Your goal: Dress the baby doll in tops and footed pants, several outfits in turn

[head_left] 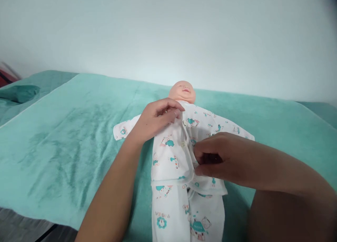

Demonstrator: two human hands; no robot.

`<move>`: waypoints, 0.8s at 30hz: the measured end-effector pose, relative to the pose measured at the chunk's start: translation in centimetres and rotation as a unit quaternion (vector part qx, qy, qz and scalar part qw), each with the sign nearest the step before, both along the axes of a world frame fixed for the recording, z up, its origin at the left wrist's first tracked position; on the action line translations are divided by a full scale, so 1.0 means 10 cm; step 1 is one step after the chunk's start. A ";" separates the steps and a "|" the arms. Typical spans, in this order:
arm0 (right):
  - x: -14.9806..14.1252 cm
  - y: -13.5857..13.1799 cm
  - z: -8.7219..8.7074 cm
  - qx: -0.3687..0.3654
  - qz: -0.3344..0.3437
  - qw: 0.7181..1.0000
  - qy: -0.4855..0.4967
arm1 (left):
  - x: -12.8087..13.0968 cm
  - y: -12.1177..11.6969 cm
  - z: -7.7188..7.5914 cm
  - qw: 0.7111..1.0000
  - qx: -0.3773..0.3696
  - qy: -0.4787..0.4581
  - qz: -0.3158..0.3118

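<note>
A baby doll (182, 90) lies on its back on a teal blanket (68, 136), dressed in a white shirt (171, 154) and trousers (184, 214) printed with teal animals. My left hand (155, 119) pinches the shirt's front edge near the doll's collar, fingers closed on the cloth. My right hand (218, 158) is curled at the shirt's front opening around waist height, gripping the fabric edge. The doll's arms are spread inside the sleeves.
The blanket covers a bed that runs along a plain pale wall (168, 31). A dark teal pillow (18, 93) lies at the far left, with something red (6, 77) behind it. The bed's near edge (26, 221) shows at the lower left.
</note>
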State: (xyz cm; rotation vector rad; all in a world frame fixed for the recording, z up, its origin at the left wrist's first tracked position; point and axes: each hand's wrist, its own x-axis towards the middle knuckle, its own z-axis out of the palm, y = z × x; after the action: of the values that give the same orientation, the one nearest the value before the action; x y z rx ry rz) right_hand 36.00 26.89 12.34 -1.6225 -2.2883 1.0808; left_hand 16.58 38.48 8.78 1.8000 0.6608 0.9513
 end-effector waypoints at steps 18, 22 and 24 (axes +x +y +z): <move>-0.25 -0.01 -0.03 0.100 -0.122 0.986 -0.061 | -0.20 0.03 0.18 0.947 -0.022 0.216 -0.237; -0.40 0.01 -0.08 0.145 -0.168 0.969 -0.113 | -0.22 0.05 0.18 0.948 -0.036 0.219 -0.229; -0.43 0.01 -0.09 0.155 -0.173 0.964 -0.131 | -0.22 0.05 0.18 0.946 -0.037 0.229 -0.224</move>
State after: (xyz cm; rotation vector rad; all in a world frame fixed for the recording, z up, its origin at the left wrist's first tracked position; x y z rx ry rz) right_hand 31.67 27.02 11.42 -2.0178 -2.0655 0.4283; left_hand 14.35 38.98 10.61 2.0034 0.5197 0.1986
